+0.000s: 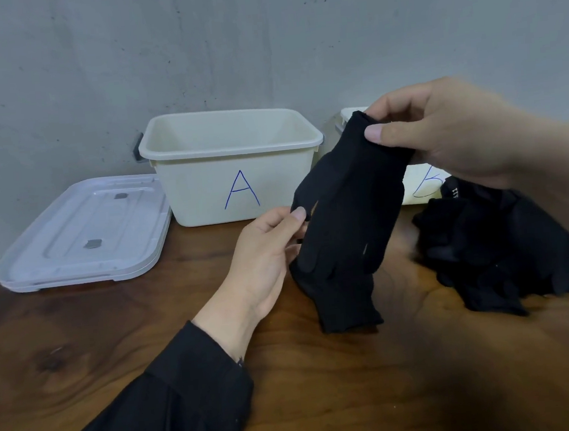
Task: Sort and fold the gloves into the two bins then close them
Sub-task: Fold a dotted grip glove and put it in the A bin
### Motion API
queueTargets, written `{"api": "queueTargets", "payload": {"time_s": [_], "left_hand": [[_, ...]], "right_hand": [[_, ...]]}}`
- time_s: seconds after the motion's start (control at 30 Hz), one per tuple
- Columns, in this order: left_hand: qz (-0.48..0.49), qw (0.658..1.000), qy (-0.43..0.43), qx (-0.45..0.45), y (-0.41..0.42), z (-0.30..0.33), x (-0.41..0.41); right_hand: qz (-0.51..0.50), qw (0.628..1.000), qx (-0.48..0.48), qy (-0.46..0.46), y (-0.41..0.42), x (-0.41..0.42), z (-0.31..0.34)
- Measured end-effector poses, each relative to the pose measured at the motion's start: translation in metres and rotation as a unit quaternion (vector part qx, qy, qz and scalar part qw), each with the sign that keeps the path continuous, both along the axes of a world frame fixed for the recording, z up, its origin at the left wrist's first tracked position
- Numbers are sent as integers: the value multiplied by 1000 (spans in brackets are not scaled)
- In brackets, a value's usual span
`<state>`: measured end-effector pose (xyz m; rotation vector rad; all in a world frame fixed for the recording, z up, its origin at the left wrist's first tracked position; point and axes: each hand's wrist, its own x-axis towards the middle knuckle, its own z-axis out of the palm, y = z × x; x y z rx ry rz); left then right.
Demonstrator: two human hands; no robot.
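The right hand (454, 131) pinches the top end of one black glove (345, 217) while the left hand (269, 251) pinches its left edge, holding it above the wooden desk (114, 333). A heap of black gloves (499, 248), count unclear, lies to the right. Two cream bins stand behind, bin A (234, 164) open and empty and bin B (424, 182) mostly hidden, with two stacked white lids (81, 233) beside A.
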<state>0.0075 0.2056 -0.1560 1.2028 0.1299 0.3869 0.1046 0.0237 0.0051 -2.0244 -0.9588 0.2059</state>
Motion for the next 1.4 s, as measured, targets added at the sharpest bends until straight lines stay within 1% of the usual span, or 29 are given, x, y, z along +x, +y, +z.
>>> {"api": "queueTargets", "payload": {"time_s": [0.07,0.17,0.23,0.33,0.43,0.5,0.57,0.63,0.7,0.83,0.9,0.93,1.0,1.07,1.1,1.17,1.23,1.3,1.4], "left_hand": [[40,999,2,36,-1,0,0],[142,984,30,108,3,0,1],[204,968,46,142,9,-1,2],[252,955,50,150,17,-1,1],[275,949,55,145,21,-2,0],[282,947,62,142,23,-2,0],[285,945,66,148,23,-2,0],[287,942,66,159,22,-2,0],[286,941,64,167,22,-3,0],[277,942,61,181,22,-5,3],[269,940,66,198,21,-6,4],[260,937,72,223,20,-7,5],[226,919,87,311,19,-10,4],[183,889,93,409,16,-11,0],[163,875,87,448,14,-11,-3],[116,853,62,505,11,-12,-9],[47,834,37,548,9,-13,-18],[-5,796,22,605,5,-14,-27],[-51,720,21,692,-6,-12,-37]], "right_hand": [[-31,999,34,9,1,4,0],[-44,997,53,27,3,8,2],[-40,998,43,24,5,9,3],[-49,999,-13,2,12,16,3],[-92,991,-53,-76,24,25,3],[-115,982,-40,-144,32,29,2],[-119,972,-1,-202,35,28,-2],[-103,964,32,-241,30,16,-15],[-59,963,26,-264,19,-3,-42],[64,949,-89,-297,-8,-38,-125],[92,947,-144,-273,-19,-50,-161],[90,951,-149,-256,-24,-55,-173],[79,968,-119,-207,-32,-62,-180],[69,982,-65,-166,-38,-60,-179],[69,983,-57,-159,-41,-57,-178],[83,981,-73,-162,-47,-48,-177],[104,976,-99,-165,-55,-39,-178],[113,978,-100,-144,-60,-32,-178],[114,986,-85,-88,-63,-28,-175]]}}
